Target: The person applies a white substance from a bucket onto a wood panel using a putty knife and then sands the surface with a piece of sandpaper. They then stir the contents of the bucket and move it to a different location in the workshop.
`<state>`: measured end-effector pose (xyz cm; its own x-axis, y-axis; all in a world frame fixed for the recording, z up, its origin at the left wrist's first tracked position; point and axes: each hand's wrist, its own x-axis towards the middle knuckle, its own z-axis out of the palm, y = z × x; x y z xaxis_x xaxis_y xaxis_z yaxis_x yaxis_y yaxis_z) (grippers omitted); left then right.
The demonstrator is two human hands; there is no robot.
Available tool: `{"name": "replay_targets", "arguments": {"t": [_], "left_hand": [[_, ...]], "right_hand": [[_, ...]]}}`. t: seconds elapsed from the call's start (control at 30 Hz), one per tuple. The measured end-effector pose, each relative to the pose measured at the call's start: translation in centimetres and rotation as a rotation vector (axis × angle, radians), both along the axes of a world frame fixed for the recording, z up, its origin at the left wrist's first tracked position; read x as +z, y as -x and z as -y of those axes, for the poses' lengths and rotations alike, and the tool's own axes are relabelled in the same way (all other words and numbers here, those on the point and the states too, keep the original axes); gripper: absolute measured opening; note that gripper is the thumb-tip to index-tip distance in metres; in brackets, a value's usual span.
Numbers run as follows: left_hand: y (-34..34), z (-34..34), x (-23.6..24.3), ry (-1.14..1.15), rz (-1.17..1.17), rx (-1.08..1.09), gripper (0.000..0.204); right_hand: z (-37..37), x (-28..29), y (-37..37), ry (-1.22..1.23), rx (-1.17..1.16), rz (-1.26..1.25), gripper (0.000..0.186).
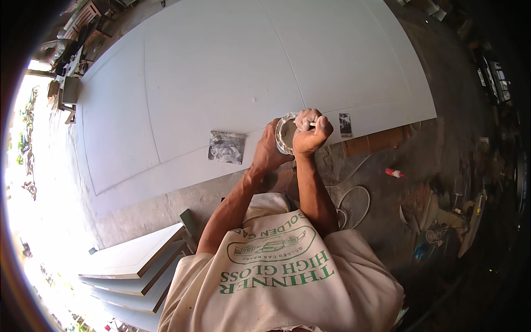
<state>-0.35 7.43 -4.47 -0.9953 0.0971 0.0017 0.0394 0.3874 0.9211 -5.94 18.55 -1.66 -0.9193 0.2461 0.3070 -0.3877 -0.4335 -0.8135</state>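
Note:
My left hand (269,148) is wrapped around the side of a round can (280,123) whose rim is crusted with white paste. Above the can's right side, my right hand (312,131) is closed in a fist around a thin pale stick (313,124). Only a short end of the stick shows between the fingers, and its lower part is hidden. Both hands are at the near edge of a big pale panel (215,72) with thin grooves. A square dark plate (227,147) smeared with white lies on the panel, left of my left hand. Right of my right hand is a small dark rectangular piece (345,125), also smeared white.
Several pale boards (135,257) are stacked at the lower left. A brown board (376,141) sits below the panel's right edge. On the floor at right are a looped pale hose (357,207), a red bottle (394,173) and cluttered tools. Furniture stands at the far left.

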Motion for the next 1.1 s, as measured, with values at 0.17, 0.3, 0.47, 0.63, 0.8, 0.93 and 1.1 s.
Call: {"name": "replay_targets", "arguments": {"t": [0.17, 0.3, 0.47, 0.63, 0.8, 0.93, 1.1], "left_hand": [[-0.7, 0.4, -0.7, -0.007, -0.019, 0.018, 0.097], [-1.5, 0.3, -1.2, -0.015, -0.074, 0.059, 0.098], [-1.2, 0.2, -0.8, -0.031, -0.032, 0.036, 0.101], [-1.1, 0.3, -1.3, -0.009, -0.050, 0.011, 0.105], [-1.5, 0.8, -2.4, -0.003, -0.091, 0.022, 0.105], [-1.3, 0.4, -2.1, -0.038, -0.044, 0.020, 0.107], [-1.2, 0.6, -2.3, -0.028, -0.064, 0.023, 0.103]], "right_hand": [[-3.8, -0.9, -1.7, 0.105, 0.668, 0.061, 0.064], [-6.5, 4.5, -0.4, 0.027, 0.612, 0.189, 0.065], [-5.4, 6.2, -0.7, 0.001, 0.585, 0.151, 0.056], [-2.1, 2.0, 1.3, -0.162, 0.430, 0.092, 0.057], [-3.8, 5.0, -0.9, -0.208, 0.553, 0.286, 0.057], [-2.4, 2.6, 0.1, -0.233, 0.444, 0.141, 0.059], [-2.8, 4.8, -0.4, -0.508, 0.578, 0.247, 0.061]]}}
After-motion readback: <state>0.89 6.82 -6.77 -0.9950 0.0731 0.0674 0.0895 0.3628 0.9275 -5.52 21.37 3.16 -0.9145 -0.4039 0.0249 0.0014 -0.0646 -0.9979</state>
